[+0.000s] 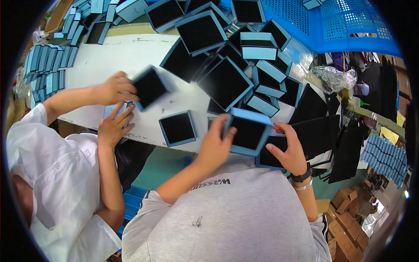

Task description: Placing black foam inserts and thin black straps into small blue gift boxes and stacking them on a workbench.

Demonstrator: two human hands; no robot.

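My left hand (217, 144) grips a light-blue open box (249, 133) with a black inside by its left wall, thumb over the rim and in the box. The box is tilted above the table's near edge. At its right side is my right hand (289, 150), thumb and fingers apart, wearing a dark wristband and a bracelet. A second black-lined box (271, 153) lies partly hidden under the held one, close to my right thumb. Left of my left hand, another open box (177, 128) rests on the white table (118, 52).
A pile of open boxes (227, 81) covers the table's middle. Black sheets (316, 135) lie at right. A blue perforated crate (345, 22) stands at far right. On the left, a co-worker's hands (115, 120) handle a blurred box (150, 87). Stacked blue pieces (50, 61) sit beyond.
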